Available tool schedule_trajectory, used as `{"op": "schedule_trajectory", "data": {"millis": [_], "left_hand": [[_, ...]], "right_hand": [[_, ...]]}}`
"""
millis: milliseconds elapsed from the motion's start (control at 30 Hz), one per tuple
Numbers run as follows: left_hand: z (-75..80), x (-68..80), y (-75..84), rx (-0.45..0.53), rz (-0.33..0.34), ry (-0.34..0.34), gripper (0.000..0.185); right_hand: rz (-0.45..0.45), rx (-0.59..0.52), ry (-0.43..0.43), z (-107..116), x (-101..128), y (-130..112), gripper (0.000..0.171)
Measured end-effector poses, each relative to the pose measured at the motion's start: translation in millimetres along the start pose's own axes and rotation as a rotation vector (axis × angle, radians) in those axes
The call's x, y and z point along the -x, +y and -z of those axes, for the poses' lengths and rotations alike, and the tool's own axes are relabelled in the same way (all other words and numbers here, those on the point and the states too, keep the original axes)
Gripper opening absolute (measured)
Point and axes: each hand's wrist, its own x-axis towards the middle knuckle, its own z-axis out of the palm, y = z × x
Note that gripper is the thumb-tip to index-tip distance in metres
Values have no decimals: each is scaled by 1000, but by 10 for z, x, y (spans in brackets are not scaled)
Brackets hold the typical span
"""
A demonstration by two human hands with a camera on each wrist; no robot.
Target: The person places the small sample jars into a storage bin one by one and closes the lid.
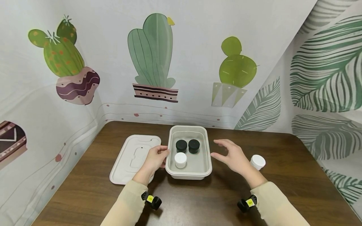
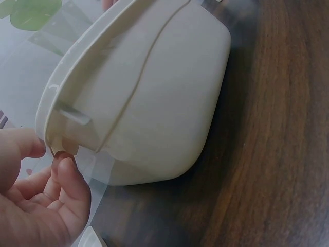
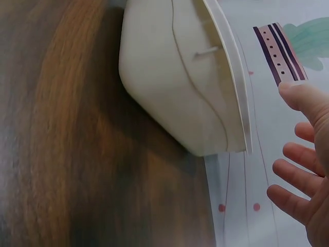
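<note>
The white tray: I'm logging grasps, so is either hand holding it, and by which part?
The left hand grips the tray by its left rim. The right hand hovers open beside the right rim, holding nothing.

No words, brands or numbers can be read; the small yellow tags (image 1: 150,198) on the wrist cameras are too small to make out.

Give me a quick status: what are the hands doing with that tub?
Left hand pinching tub rim. Right hand open beside it, not touching. Three jars inside; white jar and lid outside. Nothing in the way.

A flat white lid (image 1: 133,158) lies on the brown table (image 1: 297,175), cactus-print backdrop (image 1: 152,56) behind.
</note>
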Motion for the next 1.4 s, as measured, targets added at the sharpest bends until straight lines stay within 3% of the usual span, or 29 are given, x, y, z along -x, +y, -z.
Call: {"op": "schedule_trajectory", "data": {"millis": [567, 1133, 1400], "left_hand": [[2, -7, 31, 0, -5, 3, 32], [-28, -60, 26, 6, -12, 0, 29], [-38, -47, 49, 11, -17, -6, 30]], "right_hand": [[-83, 26, 1, 173, 147, 230, 57], [-122, 85, 88, 316, 300, 445, 53], [-228, 100, 70, 492, 392, 529, 59]]}}
